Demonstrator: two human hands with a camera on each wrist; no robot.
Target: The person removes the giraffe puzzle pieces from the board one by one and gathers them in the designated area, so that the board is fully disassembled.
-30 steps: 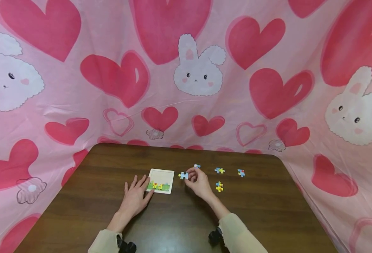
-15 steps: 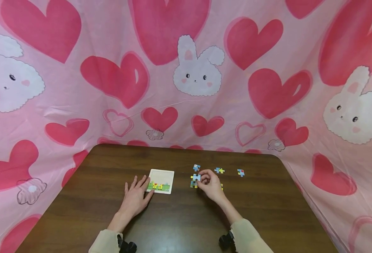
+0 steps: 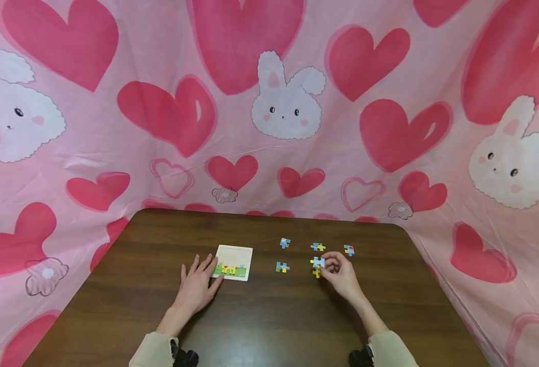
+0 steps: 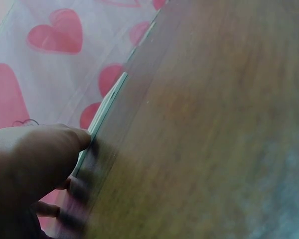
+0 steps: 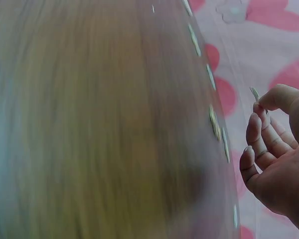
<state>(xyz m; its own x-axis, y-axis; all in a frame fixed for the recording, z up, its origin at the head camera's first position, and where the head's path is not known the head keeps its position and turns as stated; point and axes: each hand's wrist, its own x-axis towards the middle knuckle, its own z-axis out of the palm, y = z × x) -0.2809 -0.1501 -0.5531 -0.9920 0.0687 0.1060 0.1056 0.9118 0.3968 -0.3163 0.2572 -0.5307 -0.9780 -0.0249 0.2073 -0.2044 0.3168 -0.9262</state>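
My left hand lies on the table with straight, spread fingers. Its fingertips and thumb touch the left and lower edges of a white-framed puzzle board, whose bottom strip shows green with yellow and red figures. The thumb meets the board's edge in the left wrist view. Between thumb and fingertips my right hand pinches a light blue jigsaw piece. That piece is held above the table, as the right wrist view shows. A yellow jigsaw piece lies below it, partly hidden.
More jigsaw pieces lie about: a blue-and-white piece, a blue-and-yellow piece, a blue piece with a red spot and a blue-green-yellow piece. The brown wooden table ends at a pink heart-print cloth.
My right hand has moved right with the blue jigsaw piece, away from the board, past the blue-green-yellow piece to the yellow one. The left hand and board have stayed put.
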